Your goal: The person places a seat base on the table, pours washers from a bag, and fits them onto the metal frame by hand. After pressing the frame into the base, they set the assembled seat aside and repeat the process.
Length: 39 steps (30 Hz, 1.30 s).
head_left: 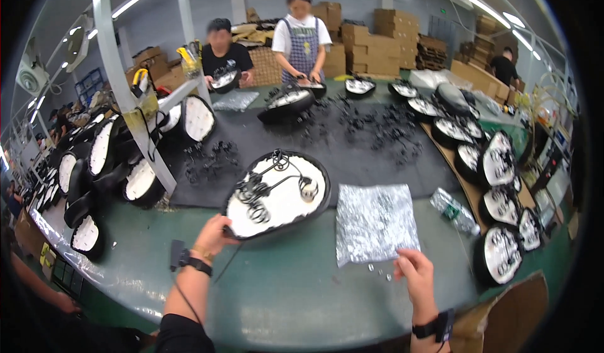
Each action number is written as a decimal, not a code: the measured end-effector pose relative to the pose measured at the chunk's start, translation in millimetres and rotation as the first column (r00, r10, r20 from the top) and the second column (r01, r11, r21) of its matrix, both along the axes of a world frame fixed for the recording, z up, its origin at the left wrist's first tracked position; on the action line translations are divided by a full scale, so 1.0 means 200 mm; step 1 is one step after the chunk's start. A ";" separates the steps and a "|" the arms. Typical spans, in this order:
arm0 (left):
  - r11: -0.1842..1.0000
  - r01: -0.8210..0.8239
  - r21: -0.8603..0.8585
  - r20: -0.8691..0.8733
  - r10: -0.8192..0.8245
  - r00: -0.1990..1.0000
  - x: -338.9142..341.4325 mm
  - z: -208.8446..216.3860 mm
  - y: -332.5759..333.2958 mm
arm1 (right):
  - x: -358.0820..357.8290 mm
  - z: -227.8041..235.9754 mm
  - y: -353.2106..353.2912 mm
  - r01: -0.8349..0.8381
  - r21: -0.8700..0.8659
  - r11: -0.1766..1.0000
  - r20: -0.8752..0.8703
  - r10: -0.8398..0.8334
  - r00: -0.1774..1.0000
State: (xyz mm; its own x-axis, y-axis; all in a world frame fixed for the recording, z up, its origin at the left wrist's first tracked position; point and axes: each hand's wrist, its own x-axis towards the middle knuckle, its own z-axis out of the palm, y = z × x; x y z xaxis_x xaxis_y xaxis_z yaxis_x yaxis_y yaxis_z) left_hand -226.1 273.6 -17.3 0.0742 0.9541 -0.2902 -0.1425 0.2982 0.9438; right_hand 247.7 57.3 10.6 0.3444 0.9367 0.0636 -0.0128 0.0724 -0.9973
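Note:
A bicycle-type saddle [286, 207] lies upside down on the bench in front of me, its white underside facing up inside a black rim. Black coil springs and wire parts [253, 188] sit on that underside, beside a small round metal piece [309, 190]. My left hand [212, 237] grips the saddle's near left edge, thumb on the rim. At the near right corner of a silver bubble-textured sheet [376, 222], my right hand [415, 276] has thumb and forefinger pinched; what they hold is too small to make out. Tiny shiny pieces [380, 271] lie beside those fingertips.
Black wire parts [390, 126] are strewn over a dark mat [352, 167]. A clear plastic bottle [454, 211] lies right of the sheet. Saddles [501, 252] line the right edge; more [141, 182] pile up left, near a metal post [129, 57]. Two people work across the bench.

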 end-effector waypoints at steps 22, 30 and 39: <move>0.566 0.417 0.711 -0.566 0.110 0.817 0.54 0.40 -1.08 | -0.34 -0.27 -0.22 -0.082 -0.033 0.996 0.446 0.088 0.891; 0.500 0.647 0.576 -0.801 0.186 0.569 0.69 0.03 -1.67 | -0.06 -0.45 0.03 0.180 0.223 0.958 0.937 -0.262 0.230; 0.557 0.565 0.609 -0.776 0.271 0.569 0.67 -0.03 -1.43 | -0.13 -0.43 -0.14 -0.101 0.302 0.948 0.942 -0.280 0.187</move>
